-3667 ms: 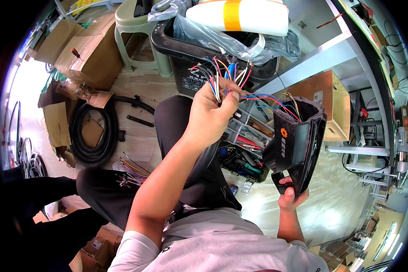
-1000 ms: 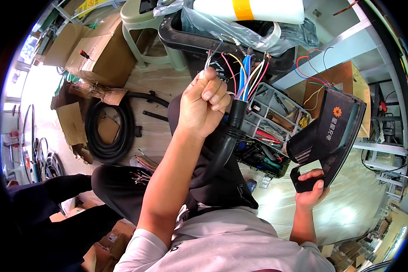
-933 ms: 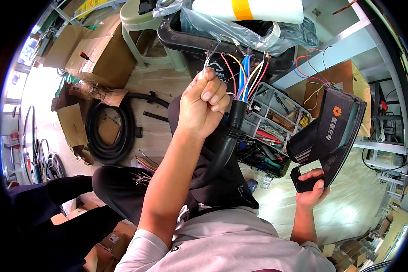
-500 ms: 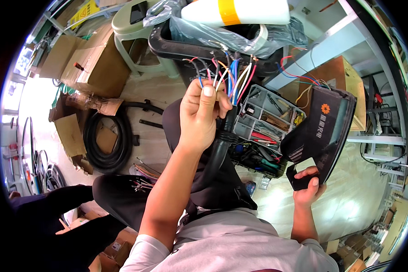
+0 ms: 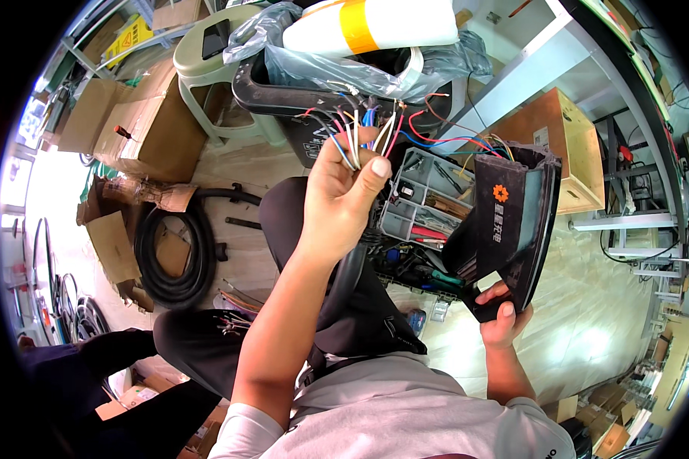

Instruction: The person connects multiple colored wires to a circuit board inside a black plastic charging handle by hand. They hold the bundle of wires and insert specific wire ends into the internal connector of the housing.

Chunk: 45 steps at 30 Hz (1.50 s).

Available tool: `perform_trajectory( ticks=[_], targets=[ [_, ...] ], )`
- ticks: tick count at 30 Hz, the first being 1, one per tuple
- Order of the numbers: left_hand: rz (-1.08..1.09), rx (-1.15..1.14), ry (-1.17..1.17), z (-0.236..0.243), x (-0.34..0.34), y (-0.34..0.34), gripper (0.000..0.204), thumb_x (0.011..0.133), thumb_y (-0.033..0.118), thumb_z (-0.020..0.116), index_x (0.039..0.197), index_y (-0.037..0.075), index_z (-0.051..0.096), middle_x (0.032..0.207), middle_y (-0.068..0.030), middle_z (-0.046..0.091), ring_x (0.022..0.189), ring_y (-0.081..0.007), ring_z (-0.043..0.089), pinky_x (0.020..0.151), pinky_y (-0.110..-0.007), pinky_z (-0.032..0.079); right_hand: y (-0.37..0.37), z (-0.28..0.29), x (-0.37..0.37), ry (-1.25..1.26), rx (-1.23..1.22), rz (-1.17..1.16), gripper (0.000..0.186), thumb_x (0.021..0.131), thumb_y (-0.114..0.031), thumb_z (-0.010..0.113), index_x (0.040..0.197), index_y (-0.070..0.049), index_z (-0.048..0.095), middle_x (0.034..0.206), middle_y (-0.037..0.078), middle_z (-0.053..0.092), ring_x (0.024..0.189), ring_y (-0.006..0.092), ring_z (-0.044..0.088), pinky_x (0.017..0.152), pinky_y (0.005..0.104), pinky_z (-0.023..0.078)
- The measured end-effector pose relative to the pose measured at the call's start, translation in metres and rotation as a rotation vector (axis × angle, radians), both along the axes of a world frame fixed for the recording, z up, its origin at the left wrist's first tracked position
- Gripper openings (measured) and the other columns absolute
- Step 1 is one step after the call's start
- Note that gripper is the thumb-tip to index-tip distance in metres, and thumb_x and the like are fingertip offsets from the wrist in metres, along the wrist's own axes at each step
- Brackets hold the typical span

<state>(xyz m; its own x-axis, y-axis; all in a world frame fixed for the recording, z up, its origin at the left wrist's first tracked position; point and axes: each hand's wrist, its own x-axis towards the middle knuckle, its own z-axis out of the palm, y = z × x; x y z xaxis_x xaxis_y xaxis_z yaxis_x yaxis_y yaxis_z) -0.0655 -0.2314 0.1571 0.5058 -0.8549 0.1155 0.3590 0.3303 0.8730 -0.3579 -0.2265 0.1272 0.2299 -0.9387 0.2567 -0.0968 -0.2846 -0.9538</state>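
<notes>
My left hand (image 5: 338,203) is closed around a bundle of thin coloured wires (image 5: 370,121), pinched between thumb and fingers. The wires fan upward, several with bare or crimped ends. Below the hand, a thick black cable (image 5: 346,284) runs down between my knees; its upper end is hidden behind the hand. My right hand (image 5: 504,325) grips the lower handle loop of a black plastic charging connector housing (image 5: 517,241) with an orange emblem. From the housing's top end, red, blue and other loose wires (image 5: 444,141) stretch left toward the bundle. More wire ends (image 5: 233,324) lie by my left knee.
A grey toolbox (image 5: 396,223) with tools sits beyond my knees. Behind it stands a black bin (image 5: 283,98) with a white roll (image 5: 406,27) on top. A stool (image 5: 187,57), cardboard box (image 5: 157,126) and coiled black cable (image 5: 147,268) are left; a wooden box (image 5: 582,176) stands right.
The connector housing has moved left, closer to the bundle, with its wires now reaching near my left hand. My left thumb has shifted right across the wires. The whole view has also shifted slightly.
</notes>
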Motion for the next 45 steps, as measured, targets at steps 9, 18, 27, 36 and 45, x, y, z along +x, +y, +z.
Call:
perform_trajectory(
  ticks=[9,18,27,36,45],
  targets=[
    [0.045,-0.125,0.049,-0.010,0.000,-0.001,0.019,0.098,0.016,0.044,0.111,0.004,0.036,0.109,-0.0189,0.062,0.085,-0.0137,0.058,0.083,-0.031,0.048,0.000,-0.003,0.002,-0.010,0.014,0.042,0.051,0.083,-0.047,0.059,0.086,0.003,0.052,0.069,0.011,0.054,0.058,0.0180,0.055,0.055,0.0290,0.047],
    [0.066,-0.146,0.068,-0.012,0.000,-0.001,0.019,0.098,0.020,0.046,0.104,0.003,0.040,0.111,-0.0202,0.062,0.090,-0.0174,0.062,0.084,-0.033,0.049,-0.001,-0.003,0.003,0.017,0.001,0.050,0.051,0.084,-0.048,0.057,0.088,0.003,0.052,0.070,0.010,0.053,0.058,0.0179,0.056,0.055,0.0293,0.047],
    [-0.054,-0.026,0.055,0.000,0.004,0.006,0.050,0.100,0.036,0.035,0.129,-0.004,0.033,0.094,-0.0174,0.067,0.086,-0.0165,0.060,0.081,-0.030,0.045,0.000,-0.002,0.002,0.004,0.019,0.058,0.052,0.083,-0.048,0.058,0.086,0.003,0.053,0.070,0.010,0.054,0.058,0.0183,0.057,0.055,0.0293,0.048],
    [-0.303,-0.138,0.366,-0.011,0.023,0.006,0.042,0.098,0.022,0.031,0.130,-0.004,0.040,0.095,-0.0177,0.067,0.077,-0.0183,0.060,0.077,-0.029,0.046,0.000,-0.003,0.005,-0.010,0.040,0.099,0.050,0.083,-0.047,0.059,0.086,0.004,0.053,0.068,0.011,0.055,0.057,0.0183,0.057,0.055,0.0294,0.048],
    [-0.270,-0.024,0.208,-0.006,0.023,-0.001,0.036,0.090,0.013,0.059,0.121,0.000,0.046,0.091,-0.0143,0.065,0.061,-0.0133,0.059,0.056,-0.023,0.047,0.000,-0.002,0.009,-0.019,0.044,0.105,0.050,0.083,-0.046,0.059,0.086,0.003,0.053,0.069,0.010,0.055,0.057,0.0181,0.057,0.056,0.0291,0.048]
  ],
)
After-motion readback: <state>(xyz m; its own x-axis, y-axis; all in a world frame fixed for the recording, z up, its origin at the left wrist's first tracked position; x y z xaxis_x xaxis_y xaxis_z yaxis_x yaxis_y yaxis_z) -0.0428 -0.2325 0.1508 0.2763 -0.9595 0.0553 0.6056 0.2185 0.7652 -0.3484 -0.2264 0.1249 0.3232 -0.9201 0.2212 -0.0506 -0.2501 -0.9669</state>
